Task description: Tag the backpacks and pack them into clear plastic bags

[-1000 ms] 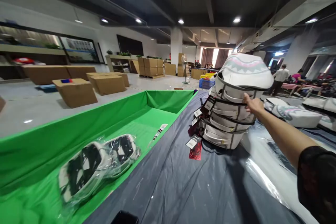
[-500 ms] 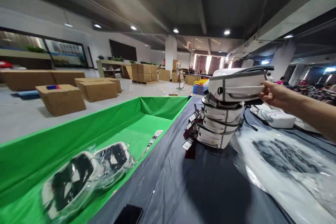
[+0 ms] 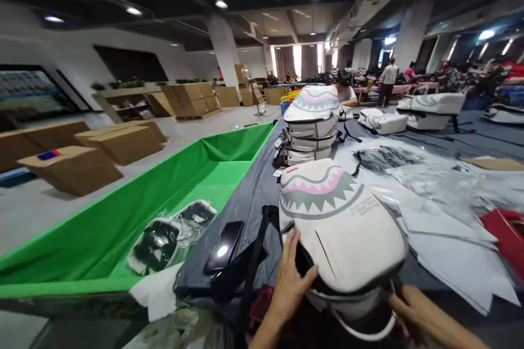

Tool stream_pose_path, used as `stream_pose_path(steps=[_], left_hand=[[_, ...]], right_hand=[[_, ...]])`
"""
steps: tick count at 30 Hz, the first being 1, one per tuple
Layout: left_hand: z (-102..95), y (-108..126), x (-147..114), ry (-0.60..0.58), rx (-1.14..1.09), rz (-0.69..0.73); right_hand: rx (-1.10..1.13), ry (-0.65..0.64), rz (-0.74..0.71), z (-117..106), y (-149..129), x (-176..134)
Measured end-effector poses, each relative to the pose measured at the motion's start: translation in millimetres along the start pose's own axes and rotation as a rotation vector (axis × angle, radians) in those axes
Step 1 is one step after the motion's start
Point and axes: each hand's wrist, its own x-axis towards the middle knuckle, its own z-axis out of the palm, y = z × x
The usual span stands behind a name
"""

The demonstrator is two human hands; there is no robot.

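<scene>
Half a second earlier the right hand was lifting a backpack off the far stack; by this moment that backpack [image 3: 339, 223] lay near on the grey desk [image 3: 254, 196], its shark-mouth face up, with both hands at its near end. The left hand [image 3: 289, 278] rested its fingers spread along the bag's left side, and the right hand [image 3: 409, 305] had its fingers curled at the lower right edge, though whether they pinched anything could not be told. A phone [image 3: 224, 239] lay just left of the bag beside a black strap [image 3: 256, 251], with the green bin [image 3: 196, 185] further left and the stack [image 3: 311, 125] far behind. Pulling the bag nearer could, in my judgement, drag the strap against the phone and push it off the desk edge.
</scene>
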Motion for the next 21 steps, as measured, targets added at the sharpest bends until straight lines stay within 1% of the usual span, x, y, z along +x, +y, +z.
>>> stream_pose_path(steps=[1, 2, 3, 4, 5, 6, 7, 8, 9, 10, 11, 12, 13, 15, 16, 17, 18, 19, 20, 21], left_hand=[[-3.4, 6, -4, 0.003, 0.087, 0.035], [-6.8, 14, -6, 0.019, 0.176, 0.084], [-9.2, 25, -6, 0.029, 0.264, 0.150], [-9.6, 37, -6, 0.019, 0.346, 0.236], [-7.3, 50, -6, -0.016, 0.410, 0.340], [-2.4, 61, -6, -0.072, 0.455, 0.450], [4.8, 70, -7, -0.140, 0.483, 0.546], [12.9, 76, -8, -0.200, 0.502, 0.615], [20.7, 79, -7, -0.224, 0.516, 0.663], [26.3, 79, -4, -0.216, 0.532, 0.698], [28.2, 79, 3, -0.186, 0.545, 0.736], [25.4, 79, 14, -0.136, 0.556, 0.780], [17.7, 81, 29, -0.069, 0.574, 0.828], [-9.2, 92, 68, 0.096, 0.639, 0.910], [-25.0, 100, 89, 0.220, 0.713, 0.899], [-39.9, 110, 109, 0.344, 0.775, 0.868], [-52.3, 119, 126, 0.423, 0.783, 0.854], [-61.0, 127, 140, 0.416, 0.767, 0.866], [-66.1, 132, 149, 0.383, 0.735, 0.871], [-68.1, 135, 153, 0.326, 0.692, 0.874]], right_hand=[[-0.076, 0.033, -0.044, -7, -3, -4], [-0.165, 0.102, -0.092, -17, -8, -8], [-0.252, 0.224, -0.146, -28, -16, -12], [-0.325, 0.371, -0.211, -38, -24, -15], [-0.369, 0.487, -0.297, -45, -33, -18], [-0.385, 0.576, -0.409, -49, -42, -20], [-0.374, 0.620, -0.534, -50, -51, -21], [-0.353, 0.623, -0.661, -47, -58, -20], [-0.341, 0.605, -0.772, -43, -64, -17], [-0.359, 0.574, -0.852, -38, -68, -14], [-0.417, 0.530, -0.898, -32, -70, -9], [-0.514, 0.469, -0.917, -26, -71, -3], [-0.643, 0.389, -0.916, -20, -69, 3], [-0.920, 0.238, -0.879, -10, -60, 16], [-1.030, 0.188, -0.859, -6, -55, 22], [-1.101, 0.164, -0.844, -2, -50, 26], [-1.126, 0.160, -0.840, 2, -45, 29], [-1.102, 0.168, -0.860, 4, -41, 30], [-1.027, 0.182, -0.905, 6, -39, 29], [-0.906, 0.190, -0.964, 5, -36, 26]])
